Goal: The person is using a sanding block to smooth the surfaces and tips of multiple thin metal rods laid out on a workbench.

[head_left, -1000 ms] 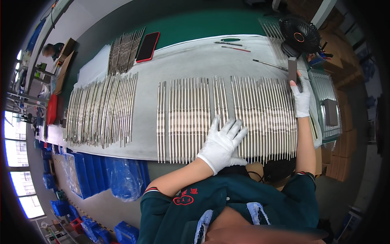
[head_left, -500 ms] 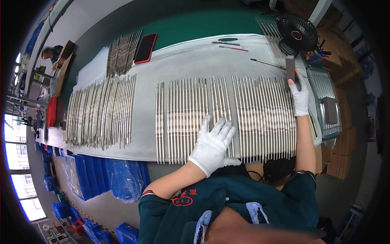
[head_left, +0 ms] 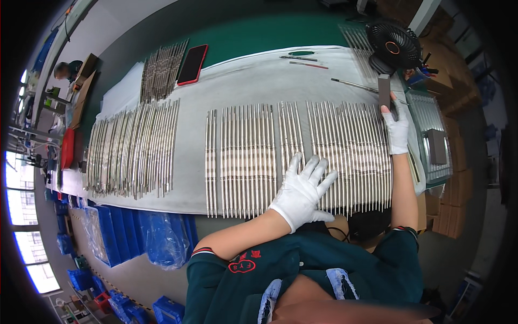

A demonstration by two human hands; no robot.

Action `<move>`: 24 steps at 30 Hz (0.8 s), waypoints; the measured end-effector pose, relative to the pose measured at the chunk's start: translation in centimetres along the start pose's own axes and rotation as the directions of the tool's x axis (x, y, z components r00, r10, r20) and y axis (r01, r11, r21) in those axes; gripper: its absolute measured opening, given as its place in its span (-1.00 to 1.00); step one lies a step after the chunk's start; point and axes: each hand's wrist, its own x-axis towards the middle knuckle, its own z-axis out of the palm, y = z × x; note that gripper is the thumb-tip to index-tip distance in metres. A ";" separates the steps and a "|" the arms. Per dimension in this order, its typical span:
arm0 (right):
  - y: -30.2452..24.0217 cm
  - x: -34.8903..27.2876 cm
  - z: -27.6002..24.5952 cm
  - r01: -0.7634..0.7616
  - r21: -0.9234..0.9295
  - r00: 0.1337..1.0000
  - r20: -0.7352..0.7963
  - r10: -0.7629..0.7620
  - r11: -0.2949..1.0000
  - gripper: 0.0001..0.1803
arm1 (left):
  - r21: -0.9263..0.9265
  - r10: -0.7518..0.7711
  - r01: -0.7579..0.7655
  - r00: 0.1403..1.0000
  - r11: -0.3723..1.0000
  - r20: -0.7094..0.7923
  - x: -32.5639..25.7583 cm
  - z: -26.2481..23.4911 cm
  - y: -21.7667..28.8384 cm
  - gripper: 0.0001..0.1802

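left hand (head_left: pixel 303 195), fingers spread wide, has slid toward the fan (head_left: pixel 393 47), so it likely now bears on both the small rod bunch (head_left: pixel 290 127) and the rod row (head_left: pixel 350 135) nearer the fan, both below-left of it, while right hand (head_left: pixel 398 130) below the fan grips a grey block (head_left: pixel 384 92).

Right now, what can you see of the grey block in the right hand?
The grey block is a narrow, straight-edged bar, plain and matte, slightly paler at its far end; its material is unclear. The right hand holds its near end. Its length points away from the person, between the far right corner of the metal rods and the black fan. Whether it rests on anything underneath cannot be told.
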 end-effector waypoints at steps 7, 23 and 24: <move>-0.4 -0.1 0.0 0.025 -0.028 1.000 0.003 -0.025 0.999 -0.41 | 0.010 -0.013 0.013 1.000 1.000 -0.014 -0.3 0.5 -0.1 0.11; -0.3 -0.1 0.0 0.014 -0.033 1.000 -0.004 -0.014 0.999 -0.41 | 0.020 0.005 -0.005 1.000 1.000 0.014 0.5 0.5 -0.1 0.10; -0.3 -0.1 0.0 -0.003 -0.032 1.000 -0.003 0.003 0.999 -0.41 | 0.019 0.003 -0.003 1.000 1.000 0.016 0.5 0.5 0.0 0.10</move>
